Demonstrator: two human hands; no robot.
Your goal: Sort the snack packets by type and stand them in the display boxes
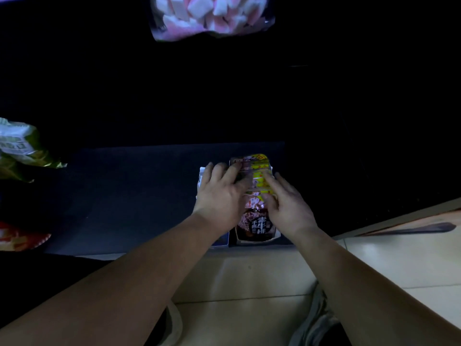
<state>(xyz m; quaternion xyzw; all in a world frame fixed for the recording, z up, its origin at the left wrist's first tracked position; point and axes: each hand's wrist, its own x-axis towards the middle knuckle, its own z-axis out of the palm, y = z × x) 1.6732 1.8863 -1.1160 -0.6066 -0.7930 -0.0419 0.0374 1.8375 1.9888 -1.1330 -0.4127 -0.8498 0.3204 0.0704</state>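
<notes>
A white display box [272,239] stands near the front edge of the dark table. Several dark snack packets [257,224] with yellow and pink print stand in a row inside it. My left hand [220,196] lies over the left side of the row, its fingers spread on the packet tops and hiding part of the box's left wall. My right hand [287,203] rests on the right side of the row, fingertips on the yellow packet tops. Whether either hand pinches a packet is hidden. A second box edge [222,242] shows just left of the first.
A clear bag of pink and white marshmallows [212,16] lies at the far middle of the table. A green and white snack bag [20,151] and a red packet [20,239] lie at the left edge. Tiled floor [249,278] lies below the table's front edge.
</notes>
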